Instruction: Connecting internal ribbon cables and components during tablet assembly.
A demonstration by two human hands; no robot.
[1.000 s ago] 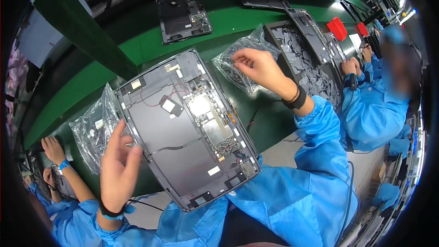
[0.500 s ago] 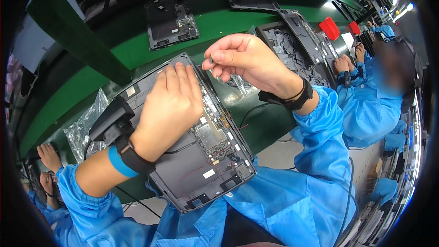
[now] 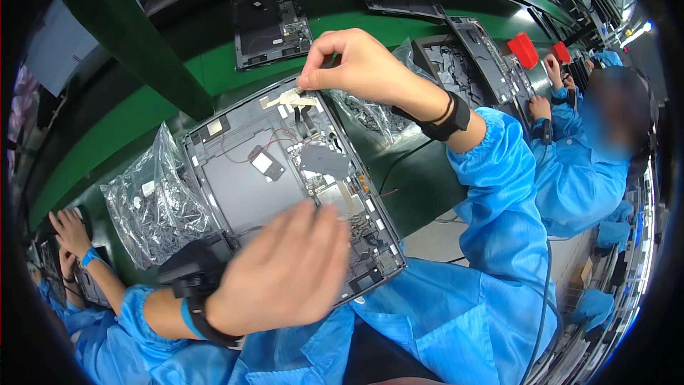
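Observation:
A dark grey laptop-like chassis (image 3: 246,189) with bared circuit boards lies tilted in front of me on the bench. At its far right corner my right hand (image 3: 360,68) pinches thumb and forefinger together, right by a pale beige strip (image 3: 291,98). What sits between those fingertips is too small to make out. My left hand (image 3: 285,271), blurred by motion, hovers over the near part of the chassis with its fingers stretched out. Between the hands show a small black part with a white label (image 3: 265,164), thin red wires and a dark grey flat piece (image 3: 325,162).
Clear plastic bags of dark bits lie left (image 3: 153,214) and right of the chassis. Farther off are another chassis (image 3: 271,28), a box of grey pieces (image 3: 456,75) and a red bin (image 3: 524,50). A green post (image 3: 128,36) rises far left. Co-workers sit at both sides.
My left hand has drawn back toward me, uncovering the far part of the chassis. My right hand has shifted left onto the chassis's far corner, its fingers now turned down.

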